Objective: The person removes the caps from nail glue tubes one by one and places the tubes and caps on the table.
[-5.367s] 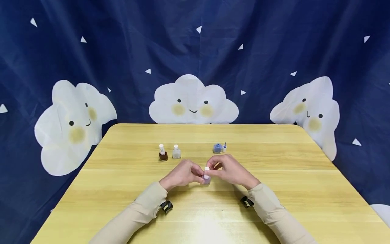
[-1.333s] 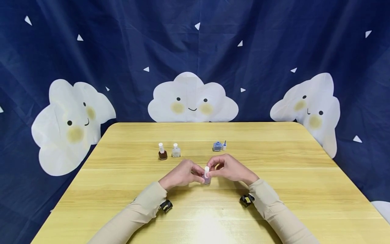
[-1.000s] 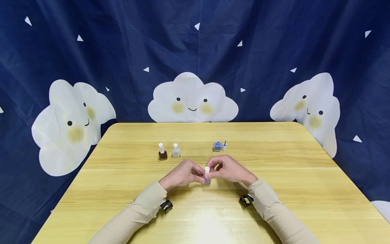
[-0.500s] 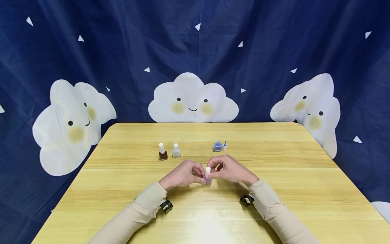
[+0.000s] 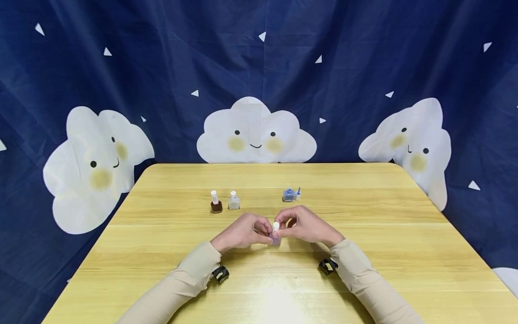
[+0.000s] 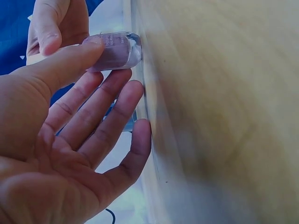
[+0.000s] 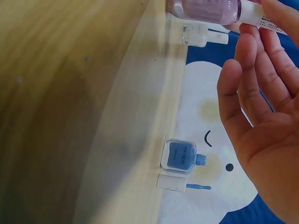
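Note:
A mauve nail polish bottle [image 6: 114, 52] stands on the table between both hands, its white cap [image 7: 251, 12] in place on the neck. My left hand [image 5: 246, 231] pinches the glass body between thumb and fingers. On the other side, my right hand [image 5: 305, 226] pinches the white cap with thumb and fingertips. Beyond the hands stands an uncapped blue nail polish bottle [image 7: 181, 155]. Its white cap [image 7: 171, 183] rests upside down next to it, with the blue-coated brush pointing up.
Farther back on the left of the wooden table [image 5: 364, 193] stand a dark red nail polish bottle [image 5: 216, 207] and a clear one [image 5: 234, 203], both with white caps. Behind the table's far edge hangs a navy curtain [image 5: 344, 81] with clouds.
Both hands stay on the mauve bottle and its cap throughout, with only slight shifts of the fingers. The other bottles have not moved.

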Tool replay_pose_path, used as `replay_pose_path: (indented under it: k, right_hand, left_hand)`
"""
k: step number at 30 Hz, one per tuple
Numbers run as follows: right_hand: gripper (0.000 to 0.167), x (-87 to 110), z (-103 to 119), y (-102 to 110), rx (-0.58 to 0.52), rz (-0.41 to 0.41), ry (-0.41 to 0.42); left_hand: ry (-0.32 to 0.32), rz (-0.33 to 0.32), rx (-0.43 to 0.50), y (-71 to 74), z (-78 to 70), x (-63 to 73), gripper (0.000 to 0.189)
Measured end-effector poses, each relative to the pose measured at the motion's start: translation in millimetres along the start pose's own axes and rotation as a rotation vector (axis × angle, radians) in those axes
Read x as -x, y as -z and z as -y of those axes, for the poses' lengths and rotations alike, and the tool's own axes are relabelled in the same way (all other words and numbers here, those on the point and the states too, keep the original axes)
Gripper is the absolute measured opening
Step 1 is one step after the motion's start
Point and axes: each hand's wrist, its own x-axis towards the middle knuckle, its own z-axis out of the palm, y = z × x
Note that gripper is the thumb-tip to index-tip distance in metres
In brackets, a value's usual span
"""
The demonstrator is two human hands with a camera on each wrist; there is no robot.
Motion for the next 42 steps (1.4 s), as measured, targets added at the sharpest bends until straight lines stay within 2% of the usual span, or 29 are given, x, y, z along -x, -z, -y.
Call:
replay_pose_path:
  k: [11,19,24,34,42]
  right_hand:
    - [0.008,1.4,2.4,2.5,-0.014,0.041,0.003]
    - [0.014,0.2,1.1,-1.7,-0.019,0.013,-0.029]
    - [0.01,1.0,4.1,-0.5,0.021,0.009,0.0]
    - [0.008,1.9,7.8,3.3,0.025,0.063,0.025]
    - [0.014,1.0,11.2,2.5,0.044,-0.016,0.001]
  left_hand:
    - [-0.016,0.006,-0.02,-0.2,0.0,0.0,0.01]
    - [-0.021,0.008,-0.024,0.3,-1.2,0.4,0.011]
    - [-0.011,0.009,-0.036,0.1,-2.8,0.3,0.012]
    - [0.006,0.0,-0.054,0.0,-3.0,1.0,0.014]
    - [-0.001,0.001,-0.071,0.1,-3.3,0.3,0.013]
